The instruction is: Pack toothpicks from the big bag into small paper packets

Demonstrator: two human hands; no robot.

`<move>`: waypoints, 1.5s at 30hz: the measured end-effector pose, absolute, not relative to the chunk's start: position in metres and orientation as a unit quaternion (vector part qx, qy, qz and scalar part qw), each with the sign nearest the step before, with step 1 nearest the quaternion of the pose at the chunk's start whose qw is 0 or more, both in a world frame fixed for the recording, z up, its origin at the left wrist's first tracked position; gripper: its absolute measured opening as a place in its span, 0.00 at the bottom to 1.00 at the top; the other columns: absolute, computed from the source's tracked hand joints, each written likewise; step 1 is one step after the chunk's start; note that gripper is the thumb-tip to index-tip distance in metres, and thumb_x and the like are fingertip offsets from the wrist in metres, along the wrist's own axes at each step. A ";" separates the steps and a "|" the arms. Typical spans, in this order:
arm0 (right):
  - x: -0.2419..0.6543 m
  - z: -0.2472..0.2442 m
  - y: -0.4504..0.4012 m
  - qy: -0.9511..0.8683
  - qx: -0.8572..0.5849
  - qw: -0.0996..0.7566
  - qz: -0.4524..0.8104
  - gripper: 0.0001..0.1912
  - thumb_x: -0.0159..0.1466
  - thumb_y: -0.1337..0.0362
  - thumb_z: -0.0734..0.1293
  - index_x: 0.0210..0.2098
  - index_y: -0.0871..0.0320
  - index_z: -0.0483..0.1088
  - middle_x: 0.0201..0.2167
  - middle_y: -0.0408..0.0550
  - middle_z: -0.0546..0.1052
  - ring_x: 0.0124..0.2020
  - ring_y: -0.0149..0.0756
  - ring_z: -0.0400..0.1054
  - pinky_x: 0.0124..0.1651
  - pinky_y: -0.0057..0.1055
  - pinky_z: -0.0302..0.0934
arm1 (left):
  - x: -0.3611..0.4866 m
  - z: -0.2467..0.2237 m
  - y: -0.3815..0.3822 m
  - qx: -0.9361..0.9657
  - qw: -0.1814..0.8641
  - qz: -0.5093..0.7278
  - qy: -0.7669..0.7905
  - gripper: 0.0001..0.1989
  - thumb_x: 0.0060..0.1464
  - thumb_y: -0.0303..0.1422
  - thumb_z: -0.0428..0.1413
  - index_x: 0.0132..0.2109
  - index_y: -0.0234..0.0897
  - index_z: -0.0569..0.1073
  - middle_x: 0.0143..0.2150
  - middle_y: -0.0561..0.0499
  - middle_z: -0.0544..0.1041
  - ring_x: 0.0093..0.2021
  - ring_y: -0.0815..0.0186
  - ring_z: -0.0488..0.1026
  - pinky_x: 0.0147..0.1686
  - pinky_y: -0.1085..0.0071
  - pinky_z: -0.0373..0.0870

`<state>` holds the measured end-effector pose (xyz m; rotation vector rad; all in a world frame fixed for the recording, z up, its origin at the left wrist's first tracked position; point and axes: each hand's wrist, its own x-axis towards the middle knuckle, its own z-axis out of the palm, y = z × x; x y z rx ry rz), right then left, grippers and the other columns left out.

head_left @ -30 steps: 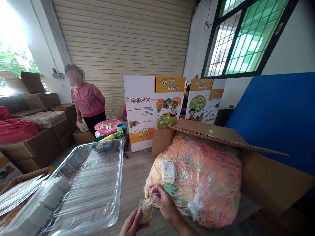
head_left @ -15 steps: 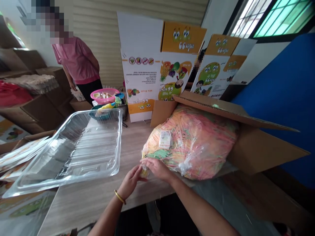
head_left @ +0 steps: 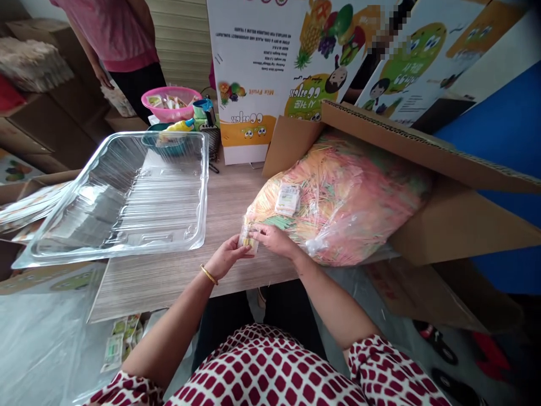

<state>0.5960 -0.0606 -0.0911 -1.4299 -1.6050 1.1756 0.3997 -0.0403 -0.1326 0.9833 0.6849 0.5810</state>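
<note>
A small clear packet (head_left: 248, 239) is held upright between both hands, just above the edge of a wood-grain table (head_left: 169, 282). Its lower part is cupped by the left hand (head_left: 226, 256), which is narrowly closed, and its upper end is pinched by the fingers of the right hand (head_left: 274, 239). The contents look like thin yellow sticks, though this is hard to tell, as the fingers hide part of the packet.

Just beyond the right hand lies a large clear plastic bag (head_left: 350, 197) packed with pink, yellow and green straws, and a white packet (head_left: 287, 200) is laid on top of it. The bag sits in an open cardboard box (head_left: 448, 220), whose long flap (head_left: 422, 141) is raised behind it. To the left, an empty-looking clear plastic tray (head_left: 118, 197) rests on the table and partly screens a teal bowl (head_left: 163, 141). A pink basket (head_left: 171, 103) holding small items is seen farther back. Printed carton sheets (head_left: 253, 73) stand upright behind the table. A co-worker in a pink top (head_left: 114, 34) stands beyond the basket, well apart from the hands. Small packets (head_left: 120, 338) are seen below the table edge, under clear plastic.
</note>
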 end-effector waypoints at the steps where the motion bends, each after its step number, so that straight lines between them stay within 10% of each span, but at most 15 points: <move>1: 0.595 -0.092 -0.061 -0.621 -0.542 0.335 0.456 0.17 0.69 0.57 0.63 0.49 0.60 0.76 0.44 0.50 0.80 0.47 0.40 0.73 0.55 0.37 0.65 | 0.400 -0.133 -0.040 0.464 0.778 0.263 0.332 0.25 0.50 0.43 0.69 0.51 0.33 0.77 0.44 0.47 0.76 0.44 0.63 0.72 0.44 0.63 0.79; 9: 0.600 -0.097 -0.060 -0.600 -0.577 0.326 0.448 0.16 0.68 0.54 0.64 0.40 0.60 0.75 0.35 0.45 0.77 0.38 0.35 0.69 0.46 0.33 0.64 | 0.396 -0.137 -0.042 0.476 0.763 0.259 0.352 0.26 0.53 0.48 0.66 0.51 0.32 0.78 0.47 0.44 0.78 0.48 0.57 0.73 0.42 0.61 0.79; 17: 0.590 -0.093 -0.065 -0.626 -0.555 0.323 0.443 0.30 0.66 0.54 0.67 0.66 0.53 0.65 0.65 0.54 0.69 0.60 0.44 0.67 0.64 0.42 0.60 | 0.397 -0.139 -0.046 0.440 0.799 0.275 0.304 0.25 0.58 0.46 0.62 0.57 0.36 0.76 0.55 0.43 0.77 0.54 0.56 0.74 0.52 0.60 0.76; 22: 0.591 -0.089 -0.061 -0.603 -0.557 0.374 0.432 0.14 0.68 0.55 0.65 0.47 0.57 0.75 0.49 0.50 0.77 0.47 0.38 0.72 0.51 0.34 0.66 | 0.396 -0.134 -0.049 0.454 0.796 0.261 0.305 0.29 0.61 0.50 0.58 0.63 0.42 0.70 0.60 0.42 0.72 0.54 0.51 0.74 0.36 0.61 0.81; 28: 0.590 -0.087 -0.061 -0.638 -0.577 0.336 0.383 0.07 0.65 0.61 0.66 0.40 0.57 0.73 0.39 0.43 0.75 0.38 0.33 0.67 0.43 0.28 0.60 | 0.396 -0.142 -0.047 0.466 0.758 0.312 0.334 0.23 0.55 0.46 0.64 0.50 0.34 0.73 0.46 0.46 0.77 0.45 0.62 0.74 0.45 0.63 0.79; 36: 0.566 -0.092 -0.012 -0.604 -0.647 0.323 0.335 0.06 0.67 0.66 0.64 0.42 0.56 0.72 0.38 0.41 0.79 0.39 0.33 0.71 0.41 0.26 0.59 | 0.378 -0.154 -0.052 0.653 0.340 0.469 0.487 0.16 0.68 0.39 0.51 0.57 0.36 0.70 0.56 0.41 0.74 0.54 0.59 0.73 0.54 0.59 0.72; 45: 0.554 -0.097 0.004 -0.692 -0.681 0.211 0.116 0.09 0.70 0.67 0.65 0.49 0.58 0.73 0.52 0.54 0.76 0.53 0.41 0.68 0.56 0.32 0.60 | 0.387 -0.185 -0.063 0.871 0.087 0.217 0.432 0.31 0.70 0.44 0.47 0.72 0.31 0.60 0.72 0.37 0.59 0.74 0.47 0.51 0.71 0.43 0.44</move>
